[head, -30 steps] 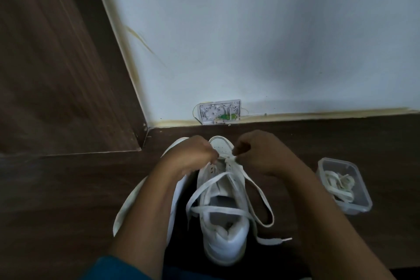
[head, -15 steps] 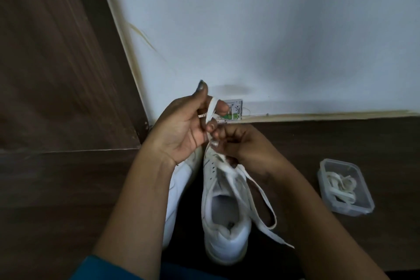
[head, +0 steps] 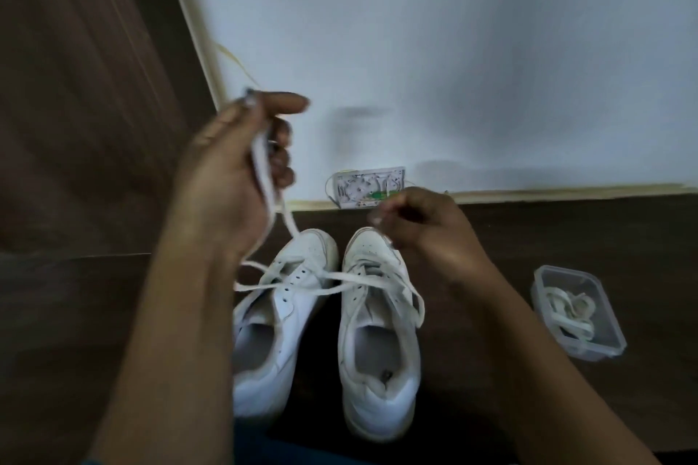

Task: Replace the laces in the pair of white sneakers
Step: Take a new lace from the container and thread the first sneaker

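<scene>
Brown wooden floor (head: 566, 230) lies all around our hands. To the right of our right hand (head: 426, 234) sits a clear plastic box (head: 596, 353) with more white laces (head: 570, 313) curled up inside. Just behind that hand, low on the white wall (head: 453, 49), is a little white plate with wires (head: 368, 187). A brown wooden panel (head: 75, 87) stands to the left of our left hand (head: 234, 177). Our left arm lies in front of the left sneaker (head: 291, 298) and covers its outer side.

Both white sneakers stand side by side below our hands, toes to the wall. A flat white lace (head: 262, 166) goes up into our left hand, which is held high and grips it with curled fingers. Lower down, the lace runs across both shoes, and a loop hangs off the far side of the right sneaker (head: 381, 404).

Our right hand is low, at the toe of the right sneaker, with its fingers curled. It is too blurry for us to tell if it pinches the lace. Our arms are cut off at the bottom.
</scene>
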Available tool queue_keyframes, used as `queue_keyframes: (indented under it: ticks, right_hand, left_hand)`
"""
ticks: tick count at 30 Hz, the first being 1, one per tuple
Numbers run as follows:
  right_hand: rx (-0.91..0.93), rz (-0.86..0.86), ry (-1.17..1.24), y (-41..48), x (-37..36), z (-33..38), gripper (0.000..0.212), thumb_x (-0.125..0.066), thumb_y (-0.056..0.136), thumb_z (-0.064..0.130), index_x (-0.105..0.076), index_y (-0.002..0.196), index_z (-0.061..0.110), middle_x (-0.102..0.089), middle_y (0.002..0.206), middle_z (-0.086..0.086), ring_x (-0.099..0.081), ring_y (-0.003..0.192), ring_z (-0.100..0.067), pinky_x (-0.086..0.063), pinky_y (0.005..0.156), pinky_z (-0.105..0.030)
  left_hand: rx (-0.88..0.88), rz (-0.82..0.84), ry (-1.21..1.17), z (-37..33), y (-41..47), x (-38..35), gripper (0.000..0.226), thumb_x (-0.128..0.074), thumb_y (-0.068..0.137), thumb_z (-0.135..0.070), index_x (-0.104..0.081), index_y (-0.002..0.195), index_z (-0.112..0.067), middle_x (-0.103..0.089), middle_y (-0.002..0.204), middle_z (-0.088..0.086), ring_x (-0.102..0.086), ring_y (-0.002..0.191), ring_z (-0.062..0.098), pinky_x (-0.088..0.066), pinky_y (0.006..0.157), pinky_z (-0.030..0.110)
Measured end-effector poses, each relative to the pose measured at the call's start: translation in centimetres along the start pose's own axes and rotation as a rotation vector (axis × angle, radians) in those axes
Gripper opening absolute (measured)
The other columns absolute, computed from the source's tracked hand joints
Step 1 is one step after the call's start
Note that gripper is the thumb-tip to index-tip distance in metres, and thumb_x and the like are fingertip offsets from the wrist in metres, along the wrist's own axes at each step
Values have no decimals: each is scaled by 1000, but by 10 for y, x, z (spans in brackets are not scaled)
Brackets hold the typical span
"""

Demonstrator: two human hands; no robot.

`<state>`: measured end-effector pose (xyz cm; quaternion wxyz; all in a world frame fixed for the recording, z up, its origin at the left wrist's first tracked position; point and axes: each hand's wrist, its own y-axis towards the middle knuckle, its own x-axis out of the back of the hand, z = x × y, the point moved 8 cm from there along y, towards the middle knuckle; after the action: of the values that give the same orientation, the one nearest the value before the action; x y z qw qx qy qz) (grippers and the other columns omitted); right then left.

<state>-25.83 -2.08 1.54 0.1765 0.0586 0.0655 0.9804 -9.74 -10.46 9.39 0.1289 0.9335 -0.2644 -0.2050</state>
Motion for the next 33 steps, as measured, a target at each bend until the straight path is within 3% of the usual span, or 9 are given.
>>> queue_keyframes:
  ticks: [4,9,13,17,20,22,26,29,33]
  right_hand:
    - [140,316,-44,-17,-67,15,23,-67,78,20,-66,80,-3,-64,73,-15,-57,68,-7,-44,63,-22]
    - [-62,47,285,-4,-18,6,35,-50,94,10,-58,60,6,-56,50,-2,-52,51,-16,-42,58,-27]
    - [66,-87,-153,-2,22,11,35,-55,93,16,-60,61,3,-53,55,-7,-43,50,-11,-36,53,-26]
    - [85,119,71,-5,-19,11,22,-70,78,13,-62,97,7,-64,87,-6,-60,79,-9,-49,70,-17]
    - [123,183,160,-7,-39,19,5,-60,86,6,-61,83,3,-58,67,-6,-53,60,-12,-46,58,-20]
    - [50,137,194,-3,-29,17,26,-52,92,3,-60,69,9,-52,57,-1,-45,48,-9,-40,49,-20]
    - [-68,136,427,1,-2,6,27,-51,84,8,-55,57,13,-54,60,-3,-51,59,-16,-47,55,-26]
    - [4,166,359,-1,-10,7,12,-57,80,18,-68,79,21,-69,90,-2,-63,86,-16,-51,75,-28]
    - [139,260,158,-8,-46,16,17,-60,83,10,-61,100,10,-67,77,-2,-62,73,-16,-51,72,-30]
  left_hand:
    - [48,38,174,27,-8,-46,27,-50,89,-37,-75,85,-27,-37,65,-1,-25,54,13,-14,52,32]
    - [-3,-221,251,18,-1,6,30,-50,96,-32,-74,80,-23,-24,56,-6,-15,43,6,-10,42,18]
    - [52,-232,348,15,0,21,31,-50,95,-35,-75,80,-24,-21,49,-8,-15,39,5,-14,37,14]
    - [8,-14,531,21,-5,-22,21,-55,92,-19,-71,97,-6,-53,44,-19,-49,45,-8,-36,48,3]
    - [23,54,574,32,-7,-34,29,-63,86,-20,-70,88,7,-68,71,-7,-61,71,-1,-48,66,15]
    - [-12,-21,546,26,-6,-25,18,-62,87,-15,-72,94,-1,-73,75,-11,-58,66,-9,-45,63,8]
    - [-19,-200,533,9,-6,6,24,-53,94,-18,-66,109,-5,-23,65,-30,-39,33,-7,-28,42,0]
    - [59,-87,519,14,-8,-7,27,-51,94,-15,-63,114,-2,-41,34,-22,-36,31,-4,-29,41,-1]
    - [143,108,471,29,-15,-44,22,-60,86,-18,-71,94,-1,-70,63,2,-56,50,18,-46,46,19]
